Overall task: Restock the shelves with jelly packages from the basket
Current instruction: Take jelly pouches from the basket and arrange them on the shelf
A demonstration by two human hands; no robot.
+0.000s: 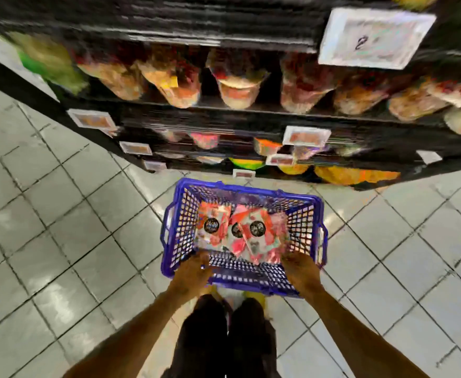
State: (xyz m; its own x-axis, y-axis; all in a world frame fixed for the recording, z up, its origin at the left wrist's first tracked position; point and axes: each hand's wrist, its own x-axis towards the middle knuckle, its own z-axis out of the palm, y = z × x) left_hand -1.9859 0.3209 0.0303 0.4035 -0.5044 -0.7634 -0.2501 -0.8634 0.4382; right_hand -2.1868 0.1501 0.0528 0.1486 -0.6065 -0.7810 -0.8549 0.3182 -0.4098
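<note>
A blue plastic basket (181,211) hangs over the tiled floor in front of me, below the shelves. Several red and pink jelly packages (247,229) with round black labels lie inside it. My left hand (193,271) grips the near rim at its left corner. My right hand (300,268) grips the same rim at the right corner. Black shelves (223,110) rise beyond the basket, holding rows of bagged snacks. The whole picture is blurred by motion.
White price tags (305,136) hang on the shelf edges, and a larger white card (374,39) marked 2 sits top right. Grey floor tiles (60,214) spread left and right of the basket. My dark trousers (223,336) and yellow shoes show below.
</note>
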